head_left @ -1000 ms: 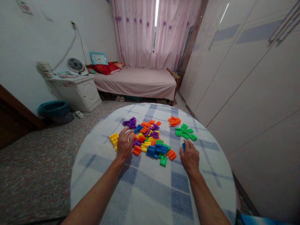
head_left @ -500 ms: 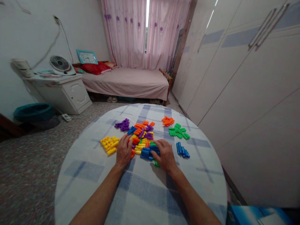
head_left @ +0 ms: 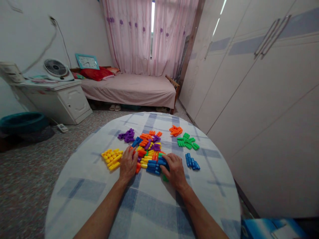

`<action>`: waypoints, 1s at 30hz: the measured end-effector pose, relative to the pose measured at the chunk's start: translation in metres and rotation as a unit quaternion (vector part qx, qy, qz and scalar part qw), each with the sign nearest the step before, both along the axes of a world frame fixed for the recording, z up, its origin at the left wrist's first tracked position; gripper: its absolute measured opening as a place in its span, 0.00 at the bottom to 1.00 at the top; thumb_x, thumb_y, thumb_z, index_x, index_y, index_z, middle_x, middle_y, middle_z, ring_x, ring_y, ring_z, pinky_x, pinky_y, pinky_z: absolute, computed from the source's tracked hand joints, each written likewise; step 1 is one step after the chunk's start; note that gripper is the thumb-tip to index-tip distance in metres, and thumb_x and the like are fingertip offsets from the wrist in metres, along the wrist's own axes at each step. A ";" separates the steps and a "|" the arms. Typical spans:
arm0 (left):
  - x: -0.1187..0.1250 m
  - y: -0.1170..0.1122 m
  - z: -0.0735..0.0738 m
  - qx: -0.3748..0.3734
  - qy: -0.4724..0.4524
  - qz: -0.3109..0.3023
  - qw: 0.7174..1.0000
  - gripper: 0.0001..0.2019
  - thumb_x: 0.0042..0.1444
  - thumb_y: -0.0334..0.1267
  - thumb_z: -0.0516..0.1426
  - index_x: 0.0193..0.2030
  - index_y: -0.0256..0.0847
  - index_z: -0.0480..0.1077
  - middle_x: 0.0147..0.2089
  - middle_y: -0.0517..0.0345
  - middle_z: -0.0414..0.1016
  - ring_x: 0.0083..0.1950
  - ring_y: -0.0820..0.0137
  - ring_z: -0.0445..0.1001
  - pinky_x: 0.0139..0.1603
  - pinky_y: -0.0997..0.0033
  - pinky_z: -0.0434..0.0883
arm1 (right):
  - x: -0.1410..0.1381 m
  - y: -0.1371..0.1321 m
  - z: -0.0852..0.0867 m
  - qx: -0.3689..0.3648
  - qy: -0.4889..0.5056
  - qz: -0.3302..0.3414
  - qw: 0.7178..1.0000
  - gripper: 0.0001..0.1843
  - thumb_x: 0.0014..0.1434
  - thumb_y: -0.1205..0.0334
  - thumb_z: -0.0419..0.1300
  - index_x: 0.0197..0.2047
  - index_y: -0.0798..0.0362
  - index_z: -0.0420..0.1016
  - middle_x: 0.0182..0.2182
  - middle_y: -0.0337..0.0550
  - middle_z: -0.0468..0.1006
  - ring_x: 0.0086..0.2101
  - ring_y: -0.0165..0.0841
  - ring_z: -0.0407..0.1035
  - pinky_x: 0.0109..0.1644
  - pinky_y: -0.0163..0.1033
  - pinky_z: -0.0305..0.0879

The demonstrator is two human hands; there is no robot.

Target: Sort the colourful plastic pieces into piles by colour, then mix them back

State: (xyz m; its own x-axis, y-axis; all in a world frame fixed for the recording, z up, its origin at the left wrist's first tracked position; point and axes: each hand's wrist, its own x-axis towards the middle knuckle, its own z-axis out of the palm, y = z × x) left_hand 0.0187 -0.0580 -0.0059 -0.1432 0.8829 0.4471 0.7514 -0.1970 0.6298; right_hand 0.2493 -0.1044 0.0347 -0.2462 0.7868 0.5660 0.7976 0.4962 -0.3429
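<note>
A mixed pile of small plastic toy pieces [head_left: 149, 153], in orange, yellow, purple, green and blue, lies in the middle of the round table. My left hand [head_left: 128, 163] rests on the pile's left edge, fingers stretched over a few orange pieces. On the opposite side, my right hand [head_left: 174, 170] has its thumb and fingers closed around some blue pieces [head_left: 163, 162]; how many is hidden. More blue pieces [head_left: 153, 167] lie in a row just left of its thumb. A green piece [head_left: 165, 178] shows below that thumb.
Single-colour groups surround the pile: yellow pieces [head_left: 112, 158], purple pieces [head_left: 127, 135], orange pieces [head_left: 175, 130], green pieces [head_left: 188, 141] and blue pieces [head_left: 192, 162]. A checked cloth [head_left: 154, 205] covers the table. Beyond are a bed [head_left: 129, 88] and a wardrobe [head_left: 249, 99].
The whole view has shifted slightly, so things appear a little further left and lower. Both hands keep nearly the same places at the pile.
</note>
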 end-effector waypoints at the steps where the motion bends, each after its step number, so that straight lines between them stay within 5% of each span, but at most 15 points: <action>1: 0.000 0.000 0.000 -0.001 0.000 -0.001 1.000 0.21 0.63 0.45 0.42 0.54 0.36 0.67 0.61 0.44 0.62 0.63 0.58 0.60 0.65 0.52 0.57 | 0.006 0.002 0.001 0.015 0.013 -0.022 1.000 0.19 0.56 0.61 0.58 0.52 0.51 0.69 0.45 0.46 0.72 0.49 0.39 0.63 0.54 0.46 0.56; 7: -0.001 0.001 -0.001 -0.016 -0.004 0.017 1.000 0.22 0.62 0.45 0.42 0.54 0.36 0.67 0.61 0.43 0.61 0.63 0.57 0.60 0.65 0.52 0.58 | 0.071 0.015 0.004 0.057 0.085 -0.243 0.965 0.18 0.59 0.55 0.53 0.50 0.52 0.71 0.45 0.48 0.73 0.47 0.40 0.64 0.51 0.46 0.57; 13: -0.001 0.001 0.003 -0.022 0.009 0.013 1.000 0.23 0.62 0.46 0.42 0.53 0.34 0.68 0.60 0.41 0.62 0.61 0.57 0.62 0.63 0.52 0.59 | 0.110 0.017 -0.016 -0.089 0.065 -0.367 0.924 0.20 0.58 0.51 0.50 0.46 0.52 0.75 0.42 0.50 0.75 0.43 0.41 0.65 0.45 0.44 0.58; 18: 0.000 0.000 0.005 -0.020 0.007 0.012 1.000 0.23 0.62 0.45 0.42 0.53 0.34 0.68 0.59 0.42 0.63 0.61 0.58 0.62 0.64 0.53 0.59 | 0.106 0.015 -0.021 -0.115 0.062 -0.349 0.928 0.20 0.59 0.50 0.49 0.45 0.53 0.74 0.43 0.50 0.75 0.44 0.41 0.66 0.48 0.46 0.57; 22: -0.001 0.001 0.004 -0.016 0.006 0.005 1.000 0.22 0.62 0.45 0.42 0.52 0.36 0.69 0.58 0.44 0.65 0.60 0.59 0.63 0.63 0.54 0.60 | 0.096 0.016 -0.012 -0.018 0.061 -0.322 0.945 0.21 0.59 0.51 0.50 0.48 0.54 0.72 0.46 0.52 0.73 0.48 0.44 0.63 0.51 0.50 0.57; 25: -0.001 0.001 0.005 -0.017 0.005 -0.001 1.000 0.23 0.62 0.46 0.42 0.52 0.35 0.69 0.57 0.43 0.66 0.59 0.59 0.64 0.63 0.54 0.60 | 0.075 0.013 -0.003 0.047 0.051 -0.189 0.980 0.17 0.59 0.55 0.53 0.48 0.52 0.71 0.47 0.49 0.73 0.52 0.42 0.61 0.55 0.50 0.55; 30: 0.000 0.000 0.007 -0.020 0.001 0.000 1.000 0.22 0.62 0.45 0.42 0.51 0.35 0.69 0.57 0.43 0.66 0.59 0.59 0.64 0.62 0.54 0.60 | 0.035 0.002 0.003 -0.016 0.018 0.018 1.000 0.15 0.56 0.58 0.59 0.47 0.49 0.71 0.44 0.45 0.74 0.52 0.40 0.62 0.56 0.49 0.57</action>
State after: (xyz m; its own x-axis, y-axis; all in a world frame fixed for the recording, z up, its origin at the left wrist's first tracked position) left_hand 0.0182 -0.0581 0.0008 -0.1416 0.9000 0.4124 0.7530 -0.1725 0.6350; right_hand 0.2846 -0.1028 0.0380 -0.2538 0.7960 0.5495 0.7663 0.5121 -0.3879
